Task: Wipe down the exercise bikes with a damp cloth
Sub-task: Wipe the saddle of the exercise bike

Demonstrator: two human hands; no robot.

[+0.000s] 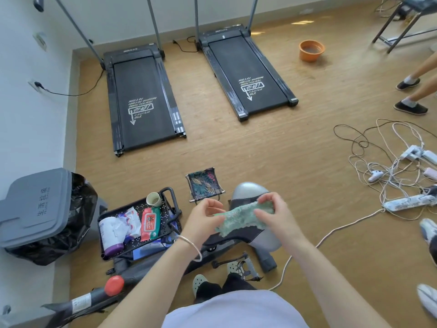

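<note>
View from above, looking down at a wooden floor. A person's two bare arms reach forward. The left hand [205,215], with a thin bracelet [192,247] on its wrist, and the right hand [272,211] hold a fluffy green cloth [241,217] stretched between them. The fingers [266,197] of both hands are curled and pinch the cloth, one hand at each end.

The cloth is over the grey and black saddle [248,189] of an exercise bike; whether it touches the saddle cannot be told. Lower down are the bike's pedal [246,268] and, to the left, a red knob [114,285] on its dark frame.

Just left of the hands is a black tray [136,205] holding a cup [154,199], a red pack of wipes [150,223] and a white bottle [110,235] lying on its side. Further left, by the wall, stands a grey bin [35,209] with a black bag. A small folding stool [204,183] with a leaf pattern stands just beyond the hands.

Well beyond it, two black treadmills [144,102] [246,72] lie side by side, with an orange basin [311,50] to their right. Tangled cables [378,171] and power strips cover the floor at right. Another person's legs [418,91] show at the right edge.
</note>
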